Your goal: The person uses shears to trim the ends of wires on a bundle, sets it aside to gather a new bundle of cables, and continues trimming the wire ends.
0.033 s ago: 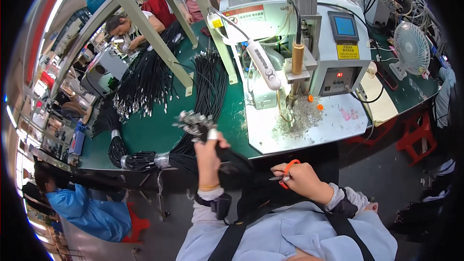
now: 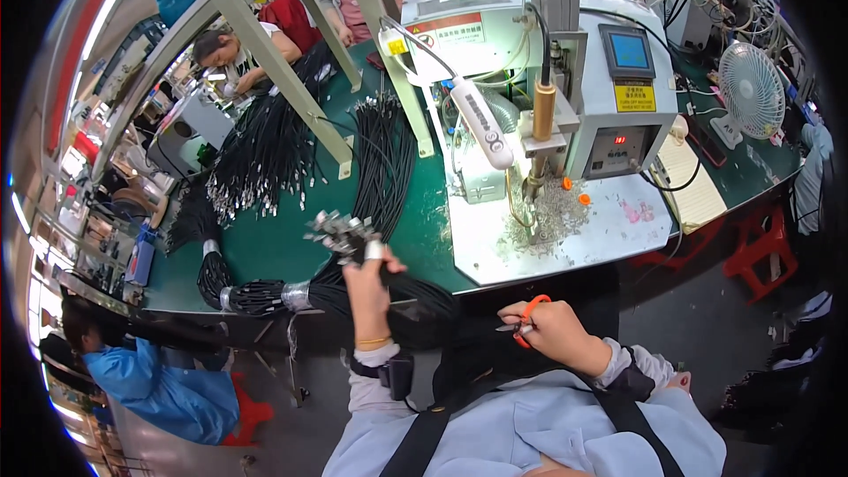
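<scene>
My left hand (image 2: pixel 366 287) is closed around a bundle of black cables (image 2: pixel 426 298) near the front edge of the green table. Silvery metal connectors (image 2: pixel 343 233) stick out in a cluster beyond my fingers, and the cables trail off to the right over the edge toward my lap. White wrapping shows on a finger of this hand. In front of my body, my right hand (image 2: pixel 562 329) grips small scissors (image 2: pixel 533 311) with orange handles, their blades pointing left. The two hands are apart.
Tied black cable coils (image 2: pixel 256 294) lie along the table's front left, with loose cables (image 2: pixel 382 155) behind. A machine (image 2: pixel 543 115) stands on a white plate (image 2: pixel 495 252) strewn with metal scraps. Behind are metal posts (image 2: pixel 311 115); a fan (image 2: pixel 751 88) stands right. Co-workers sit left and behind.
My left hand has shifted a little to the left with the cable bundle, and the connectors have moved left and slightly down. My right hand with the scissors has barely moved.
</scene>
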A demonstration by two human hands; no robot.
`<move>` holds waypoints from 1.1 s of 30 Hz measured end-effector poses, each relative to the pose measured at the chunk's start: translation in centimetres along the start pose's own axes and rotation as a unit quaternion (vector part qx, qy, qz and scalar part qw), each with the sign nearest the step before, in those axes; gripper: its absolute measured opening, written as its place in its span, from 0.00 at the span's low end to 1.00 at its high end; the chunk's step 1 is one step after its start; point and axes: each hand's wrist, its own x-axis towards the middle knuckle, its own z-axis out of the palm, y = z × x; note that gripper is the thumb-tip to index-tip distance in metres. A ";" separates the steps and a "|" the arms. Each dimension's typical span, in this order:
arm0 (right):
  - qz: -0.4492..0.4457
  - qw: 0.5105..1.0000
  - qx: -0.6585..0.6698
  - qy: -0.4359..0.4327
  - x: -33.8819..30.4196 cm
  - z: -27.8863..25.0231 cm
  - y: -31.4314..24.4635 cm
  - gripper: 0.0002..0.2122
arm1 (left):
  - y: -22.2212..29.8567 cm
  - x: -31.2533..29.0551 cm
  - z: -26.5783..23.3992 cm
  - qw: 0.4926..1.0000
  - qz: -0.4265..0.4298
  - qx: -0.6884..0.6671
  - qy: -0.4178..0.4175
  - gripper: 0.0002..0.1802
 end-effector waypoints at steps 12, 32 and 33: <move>-0.008 0.999 0.013 -0.028 -0.4 -0.4 2.1 0.09 | 1.2 -0.1 -2.5 0.996 -0.045 -0.080 0.012 0.09; -0.205 0.973 -0.105 0.020 2.0 -8.7 -5.5 0.26 | 0.6 -9.0 13.5 0.890 -0.230 0.138 -0.370 0.13; -0.205 0.973 -0.106 0.019 1.8 -8.7 -5.4 0.26 | 0.3 -9.3 14.0 0.895 -0.215 0.125 -0.370 0.14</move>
